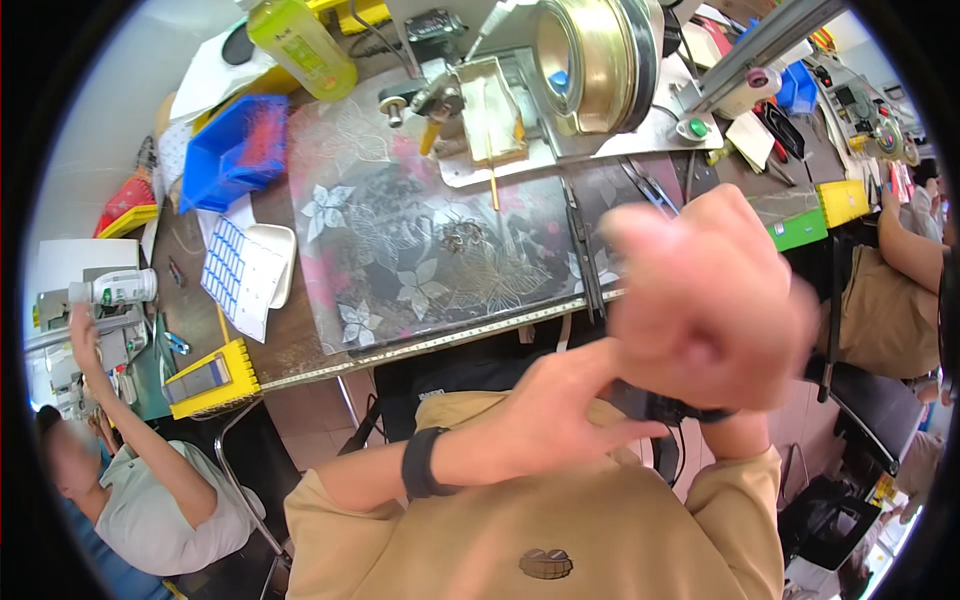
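My right hand (pixel 710 290) is raised close in front of me over the table's front edge, its fingers curled in and smeared by motion; nothing shows in it. My left hand (pixel 565 405), with a black band (pixel 425 462) on its wrist, reaches across to the right wrist. Its thumb is stretched out, while its other fingers are partly hidden behind the right hand. A dark band or strap (pixel 675 408) shows at the right wrist. Beyond the hands, a small cluster of thin metal pieces (pixel 462 236) lies on a flower-patterned mat (pixel 400 200). Long black tweezers (pixel 582 245) lie nearby.
Behind the mat stand a soldering stand with a tray (pixel 495 110) and a large wire spool (pixel 590 65). At left are a blue bin (pixel 232 155), a bottle of yellow-green liquid (pixel 300 50) and a yellow holder (pixel 215 380). Co-workers (pixel 170 490) sit on both sides.
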`<state>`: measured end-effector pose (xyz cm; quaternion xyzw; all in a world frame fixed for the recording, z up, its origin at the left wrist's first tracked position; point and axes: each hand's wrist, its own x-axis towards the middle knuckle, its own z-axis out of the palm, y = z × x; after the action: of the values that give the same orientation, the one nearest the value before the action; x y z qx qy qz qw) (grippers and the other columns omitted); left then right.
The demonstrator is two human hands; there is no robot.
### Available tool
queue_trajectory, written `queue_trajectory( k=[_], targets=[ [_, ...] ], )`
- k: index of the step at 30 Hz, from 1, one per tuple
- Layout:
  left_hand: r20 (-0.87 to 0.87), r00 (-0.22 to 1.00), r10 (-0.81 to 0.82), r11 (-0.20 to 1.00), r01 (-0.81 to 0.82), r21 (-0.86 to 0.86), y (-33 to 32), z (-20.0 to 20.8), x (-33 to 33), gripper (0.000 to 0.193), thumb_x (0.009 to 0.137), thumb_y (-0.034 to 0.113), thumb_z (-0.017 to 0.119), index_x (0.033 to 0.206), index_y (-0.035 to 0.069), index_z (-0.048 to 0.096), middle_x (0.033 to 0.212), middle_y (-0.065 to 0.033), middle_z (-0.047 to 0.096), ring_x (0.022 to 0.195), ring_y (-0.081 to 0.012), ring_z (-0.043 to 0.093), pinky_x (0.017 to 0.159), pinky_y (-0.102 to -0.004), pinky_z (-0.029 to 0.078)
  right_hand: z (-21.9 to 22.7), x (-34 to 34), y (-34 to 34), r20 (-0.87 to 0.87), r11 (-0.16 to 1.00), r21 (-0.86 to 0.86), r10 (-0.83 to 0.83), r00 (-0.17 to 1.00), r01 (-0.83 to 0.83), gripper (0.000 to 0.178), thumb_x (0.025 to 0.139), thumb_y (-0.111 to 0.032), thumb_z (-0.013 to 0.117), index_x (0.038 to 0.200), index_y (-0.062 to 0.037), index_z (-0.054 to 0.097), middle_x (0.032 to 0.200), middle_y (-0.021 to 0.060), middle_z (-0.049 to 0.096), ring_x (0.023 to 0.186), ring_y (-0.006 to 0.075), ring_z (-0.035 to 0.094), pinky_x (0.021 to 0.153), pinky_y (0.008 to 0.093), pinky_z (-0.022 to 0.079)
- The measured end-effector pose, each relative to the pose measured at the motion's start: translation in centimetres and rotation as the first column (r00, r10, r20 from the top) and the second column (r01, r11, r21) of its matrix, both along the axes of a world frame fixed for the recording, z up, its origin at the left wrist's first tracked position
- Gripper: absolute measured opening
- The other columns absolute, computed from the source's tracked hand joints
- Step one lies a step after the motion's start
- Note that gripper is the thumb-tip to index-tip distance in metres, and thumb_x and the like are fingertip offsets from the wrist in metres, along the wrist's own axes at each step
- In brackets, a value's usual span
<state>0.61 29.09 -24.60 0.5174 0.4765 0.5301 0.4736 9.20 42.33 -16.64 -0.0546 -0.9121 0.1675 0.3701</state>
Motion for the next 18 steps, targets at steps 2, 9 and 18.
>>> queue_trajectory(
  k=[2, 9, 18],
  targets=[
    [-0.095, 0.992, -0.081, 0.995, 0.087, 0.057, 0.1, 0.2, 0.0, 0.048, 0.075, 0.024, 0.085, 0.114, 0.005, 0.064, 0.097, -0.0102, 0.067, 0.088, -0.0275, 0.065, 0.082, -0.0356, 0.050, 0.6, -0.4, 0.1, -0.159, 0.935, -0.318, 0.109, 0.981, -0.156, 0.021, 0.092, -0.012, 0.055, 0.108, 0.0011, 0.059, 0.070, 0.0050, 0.054, 0.061, 0.0185, 0.048, 0.054, 0.0321, 0.038],
    [-0.043, 0.968, -0.245, 0.948, 0.249, 0.199, 1.5, -1.5, -0.6, 0.046, 0.077, 0.026, 0.084, 0.115, 0.010, 0.063, 0.104, -0.0056, 0.068, 0.098, -0.0276, 0.062, 0.097, -0.0392, 0.042, 3.1, -0.2, -1.5, -0.675, 0.053, -0.719, 0.186, 0.714, -0.693, 0.013, 0.108, -0.020, 0.039, 0.104, -0.0093, 0.046, 0.047, -0.0062, 0.035, 0.039, 0.0083, 0.029, 0.042, 0.0271, 0.027],
    [-0.291, 0.947, -0.134, 0.990, 0.138, -0.007, 0.9, -1.7, -6.7, 0.054, 0.083, 0.021, 0.075, 0.131, 0.005, 0.055, 0.121, -0.0184, 0.063, 0.112, -0.0364, 0.060, 0.095, -0.0448, 0.048, -3.1, 0.3, -0.4, 0.096, 0.541, -0.838, 0.017, 0.995, 0.072, 0.008, 0.093, -0.007, 0.067, 0.095, 0.0000, 0.069, 0.075, -0.0002, 0.067, 0.059, 0.0013, 0.051, 0.051, 0.0207, 0.037]
  ],
)
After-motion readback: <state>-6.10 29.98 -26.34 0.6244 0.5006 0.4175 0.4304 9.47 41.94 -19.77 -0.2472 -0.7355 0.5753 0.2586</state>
